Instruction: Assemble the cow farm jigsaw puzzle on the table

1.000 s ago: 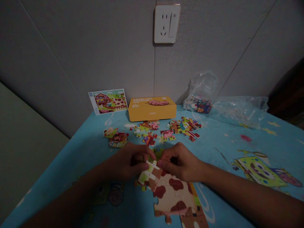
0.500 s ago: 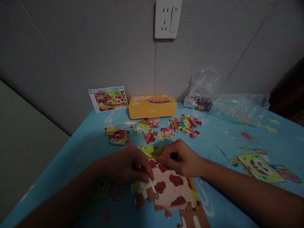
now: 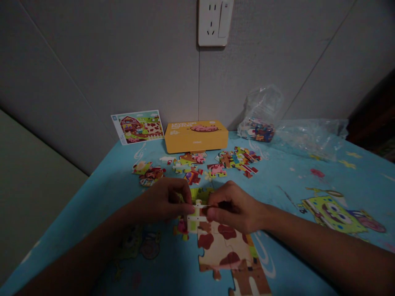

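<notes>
My left hand point(image 3: 171, 199) is closed in a pinch on a puzzle piece point(image 3: 194, 223) with a white fence on green, lifted and tilted above the cloth. My right hand point(image 3: 237, 207) is closed too, thumb and fingertips pinching a white-and-brown puzzle piece point(image 3: 203, 211) against the fence piece's right side. Its fingers partly cover that piece. Below them lies a joined puzzle section point(image 3: 220, 248) with brown cow patches on cream. Green puzzle pieces point(image 3: 202, 193) show behind the fingertips. A pink-and-green piece point(image 3: 182, 228) appears just under my left hand.
Loose puzzle pieces point(image 3: 191, 164) lie in several clusters farther back. A yellow puzzle box point(image 3: 196, 139) stands by the wall, with a farm picture card point(image 3: 138, 127) leaning at its left. A clear plastic bag point(image 3: 262, 119) holding more pieces sits right. A blue cartoon tablecloth point(image 3: 293, 197) covers the table.
My left hand has moved up and right, raising the fence piece off the cloth to my right fingertips. My right hand has stayed nearly in place. The view has shifted slightly.
</notes>
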The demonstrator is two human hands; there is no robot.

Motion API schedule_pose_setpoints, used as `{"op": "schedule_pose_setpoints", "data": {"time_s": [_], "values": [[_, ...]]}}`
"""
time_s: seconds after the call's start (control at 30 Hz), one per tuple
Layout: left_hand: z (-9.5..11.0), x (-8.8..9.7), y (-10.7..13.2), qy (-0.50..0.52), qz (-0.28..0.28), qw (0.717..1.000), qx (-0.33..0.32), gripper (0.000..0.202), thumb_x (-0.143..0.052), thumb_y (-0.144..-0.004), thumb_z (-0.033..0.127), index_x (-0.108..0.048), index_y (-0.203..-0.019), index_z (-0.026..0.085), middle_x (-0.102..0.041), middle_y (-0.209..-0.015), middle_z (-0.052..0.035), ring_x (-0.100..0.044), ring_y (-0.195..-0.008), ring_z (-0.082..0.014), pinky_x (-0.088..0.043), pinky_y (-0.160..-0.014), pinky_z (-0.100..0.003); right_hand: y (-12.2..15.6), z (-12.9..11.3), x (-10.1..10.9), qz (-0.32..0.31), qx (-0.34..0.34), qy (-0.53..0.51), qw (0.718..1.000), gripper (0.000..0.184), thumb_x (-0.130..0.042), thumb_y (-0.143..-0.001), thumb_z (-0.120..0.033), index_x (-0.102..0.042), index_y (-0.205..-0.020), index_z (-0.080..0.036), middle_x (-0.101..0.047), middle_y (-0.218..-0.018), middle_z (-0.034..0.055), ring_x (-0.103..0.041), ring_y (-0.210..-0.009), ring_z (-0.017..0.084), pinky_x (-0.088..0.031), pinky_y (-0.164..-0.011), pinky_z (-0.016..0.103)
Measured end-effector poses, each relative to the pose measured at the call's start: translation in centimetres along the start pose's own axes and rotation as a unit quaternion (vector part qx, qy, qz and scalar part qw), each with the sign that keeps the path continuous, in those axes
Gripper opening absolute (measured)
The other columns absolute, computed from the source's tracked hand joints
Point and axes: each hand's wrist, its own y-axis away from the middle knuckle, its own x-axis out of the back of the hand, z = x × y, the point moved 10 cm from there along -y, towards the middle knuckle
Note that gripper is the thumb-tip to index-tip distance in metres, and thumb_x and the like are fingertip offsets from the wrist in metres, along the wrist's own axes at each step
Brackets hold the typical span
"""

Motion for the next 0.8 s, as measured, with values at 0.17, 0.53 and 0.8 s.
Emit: {"op": "schedule_pose_setpoints", "data": {"time_s": [0.17, 0.53, 0.8], "values": [[0.3, -0.2, 0.1, 0.017, -0.007, 1.000, -0.015, 0.028, -0.074, -0.076, 0.037, -0.058, -0.078, 0.014, -0.048, -0.052, 0.0077, -0.033, -0.040, -0.0021, -0.024, -0.039, -0.012, 0.1, -0.1, -0.7, -0.027, 0.020, 0.025, 0.999, 0.027, -0.057, -0.087, -0.027, -0.057, -0.063, -0.014, -0.043, -0.047, -0.0061, -0.034, -0.040, 0.004, -0.026, -0.040, 0.016], [0.7, -2.7, 1.0, -0.060, -0.144, 0.986, -0.066, 0.025, -0.068, -0.084, 0.035, -0.075, -0.094, 0.013, -0.066, -0.072, -0.0036, -0.051, -0.057, -0.0089, -0.037, -0.052, -0.018, -0.1, -0.4, -0.4, -0.018, 0.040, 0.062, 0.997, 0.030, -0.051, -0.089, -0.027, -0.063, -0.066, -0.013, -0.045, -0.047, -0.0040, -0.038, -0.042, 0.006, -0.027, -0.042, 0.019], [2.1, -3.5, 1.0, -0.119, -0.165, 0.971, -0.122, 0.021, -0.066, -0.088, 0.032, -0.077, -0.094, 0.015, -0.069, -0.076, -0.0058, -0.060, -0.070, -0.0138, -0.043, -0.066, -0.023, 0.0, -0.2, -0.5, -0.021, 0.035, 0.063, 0.997, 0.029, -0.052, -0.089, -0.028, -0.063, -0.067, -0.013, -0.046, -0.048, -0.0037, -0.038, -0.042, 0.007, -0.029, -0.043, 0.020]]}}
